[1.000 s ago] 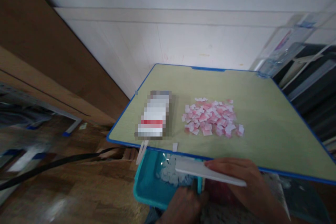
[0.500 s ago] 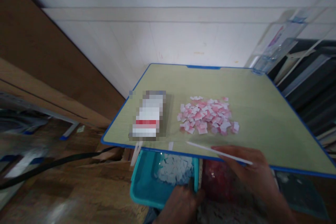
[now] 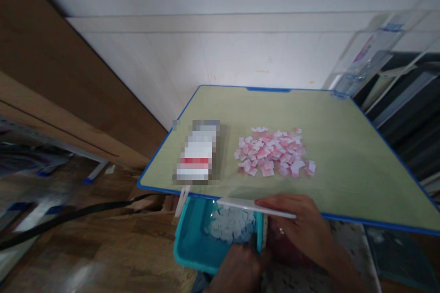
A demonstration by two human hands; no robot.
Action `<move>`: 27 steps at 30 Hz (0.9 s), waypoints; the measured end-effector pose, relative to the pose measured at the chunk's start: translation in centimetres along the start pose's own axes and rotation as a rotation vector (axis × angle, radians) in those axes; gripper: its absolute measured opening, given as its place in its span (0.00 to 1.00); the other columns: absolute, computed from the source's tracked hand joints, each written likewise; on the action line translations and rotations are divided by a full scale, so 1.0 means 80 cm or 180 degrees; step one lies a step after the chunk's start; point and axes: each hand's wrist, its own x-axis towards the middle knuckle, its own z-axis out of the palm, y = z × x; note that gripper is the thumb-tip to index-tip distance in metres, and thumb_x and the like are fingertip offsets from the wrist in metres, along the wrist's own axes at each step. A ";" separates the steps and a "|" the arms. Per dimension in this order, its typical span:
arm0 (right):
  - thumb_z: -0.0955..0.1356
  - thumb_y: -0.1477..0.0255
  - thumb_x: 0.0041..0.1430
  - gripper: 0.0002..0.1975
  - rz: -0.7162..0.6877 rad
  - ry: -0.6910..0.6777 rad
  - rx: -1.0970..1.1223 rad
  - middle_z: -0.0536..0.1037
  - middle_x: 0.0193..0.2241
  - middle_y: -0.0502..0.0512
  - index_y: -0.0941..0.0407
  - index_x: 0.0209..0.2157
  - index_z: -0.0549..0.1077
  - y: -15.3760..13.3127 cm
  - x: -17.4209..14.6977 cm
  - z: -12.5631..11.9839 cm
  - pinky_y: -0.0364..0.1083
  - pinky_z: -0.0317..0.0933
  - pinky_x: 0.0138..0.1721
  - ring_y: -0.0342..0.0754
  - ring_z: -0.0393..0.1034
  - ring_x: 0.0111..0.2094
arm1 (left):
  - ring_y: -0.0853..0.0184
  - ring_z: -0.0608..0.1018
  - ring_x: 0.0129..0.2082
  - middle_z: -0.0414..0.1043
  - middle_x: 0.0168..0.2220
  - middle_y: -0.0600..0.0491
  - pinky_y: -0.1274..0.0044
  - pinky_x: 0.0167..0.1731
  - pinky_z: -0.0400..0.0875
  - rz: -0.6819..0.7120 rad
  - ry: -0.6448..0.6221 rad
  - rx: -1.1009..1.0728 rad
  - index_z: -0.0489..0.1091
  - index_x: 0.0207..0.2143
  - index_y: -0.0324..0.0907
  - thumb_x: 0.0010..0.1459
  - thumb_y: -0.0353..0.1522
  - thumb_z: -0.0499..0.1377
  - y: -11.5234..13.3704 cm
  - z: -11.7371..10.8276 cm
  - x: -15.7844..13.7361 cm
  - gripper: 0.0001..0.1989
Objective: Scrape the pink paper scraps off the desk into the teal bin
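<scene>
My right hand (image 3: 302,224) is closed on a thin, flat white strip (image 3: 257,207). The strip lies along the front edge of the pale green board (image 3: 350,160), its left end over a teal basin (image 3: 195,252). White paper pieces (image 3: 232,224) fill part of that basin, below the board. My left hand (image 3: 240,265) is closed at the basin's near right corner and appears to grip it; its fingers are partly hidden in shadow. Many small pink and white paper squares (image 3: 273,151) form a loose pile mid-board, beyond my right hand.
A blurred-out phone-like object (image 3: 197,151) rests on the board's left side, with a white strip (image 3: 182,199) hanging below it. A clear plastic bottle (image 3: 364,64) stands at the back right. A black cable (image 3: 103,203) crosses the left side above the wooden floor.
My right hand has moved left with the white strip, which now reaches over the basin. The small white piece near the board's front edge is no longer visible there. My left hand stays at the basin.
</scene>
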 end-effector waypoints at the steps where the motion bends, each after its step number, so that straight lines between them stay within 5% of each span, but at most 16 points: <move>1: 0.64 0.81 0.53 0.16 -0.0017 -0.0033 -0.0003 0.82 0.36 0.51 0.53 0.39 0.77 0.000 -0.003 0.000 0.42 0.69 0.38 0.45 0.77 0.35 | 0.53 0.76 0.35 0.74 0.38 0.41 0.64 0.33 0.72 0.0015 -0.0013 0.0012 0.66 0.43 0.40 0.56 0.39 0.60 0.000 0.000 0.000 0.16; 6: 0.64 0.81 0.54 0.16 -0.0293 -0.0182 0.0138 0.81 0.37 0.52 0.52 0.41 0.76 0.006 -0.015 -0.008 0.42 0.69 0.39 0.45 0.76 0.37 | 0.53 0.76 0.36 0.74 0.34 0.43 0.65 0.35 0.72 -0.0003 -0.0025 0.0172 0.67 0.40 0.40 0.56 0.32 0.59 0.001 -0.001 0.002 0.09; 11: 0.64 0.80 0.54 0.13 -0.0068 0.0552 -0.0049 0.82 0.35 0.54 0.53 0.37 0.78 0.021 -0.028 -0.035 0.42 0.70 0.38 0.47 0.77 0.36 | 0.54 0.77 0.32 0.74 0.33 0.45 0.66 0.30 0.73 -0.0041 -0.0097 0.0132 0.67 0.42 0.41 0.54 0.33 0.62 0.000 -0.004 0.002 0.13; 15: 0.65 0.78 0.54 0.13 -0.0009 0.0493 -0.0002 0.81 0.37 0.53 0.51 0.39 0.77 0.034 -0.034 -0.048 0.44 0.70 0.40 0.48 0.76 0.38 | 0.54 0.77 0.33 0.74 0.33 0.46 0.68 0.30 0.73 -0.0128 -0.0212 0.0172 0.68 0.40 0.42 0.54 0.26 0.60 0.001 -0.009 0.003 0.10; 18: 0.66 0.78 0.53 0.13 -0.0074 0.0474 -0.0009 0.81 0.37 0.53 0.51 0.39 0.77 0.046 -0.031 -0.046 0.45 0.70 0.39 0.48 0.76 0.38 | 0.53 0.77 0.33 0.74 0.37 0.44 0.68 0.29 0.73 -0.0126 -0.0290 0.0209 0.67 0.43 0.42 0.52 0.23 0.59 0.000 -0.009 0.005 0.15; 23: 0.65 0.76 0.56 0.11 0.0048 0.1104 -0.0227 0.82 0.35 0.54 0.53 0.38 0.77 0.063 -0.016 -0.037 0.48 0.71 0.38 0.50 0.77 0.35 | 0.54 0.77 0.34 0.72 0.41 0.42 0.70 0.29 0.73 -0.0159 -0.0288 0.0302 0.66 0.43 0.42 0.52 0.22 0.59 -0.002 -0.002 0.007 0.16; 27: 0.64 0.74 0.57 0.11 0.0067 0.1260 -0.0259 0.82 0.33 0.52 0.52 0.37 0.78 0.042 -0.001 -0.006 0.47 0.72 0.36 0.49 0.78 0.32 | 0.54 0.77 0.33 0.73 0.39 0.43 0.69 0.29 0.73 -0.0174 -0.0404 0.0261 0.66 0.45 0.43 0.53 0.22 0.58 -0.002 0.000 0.008 0.17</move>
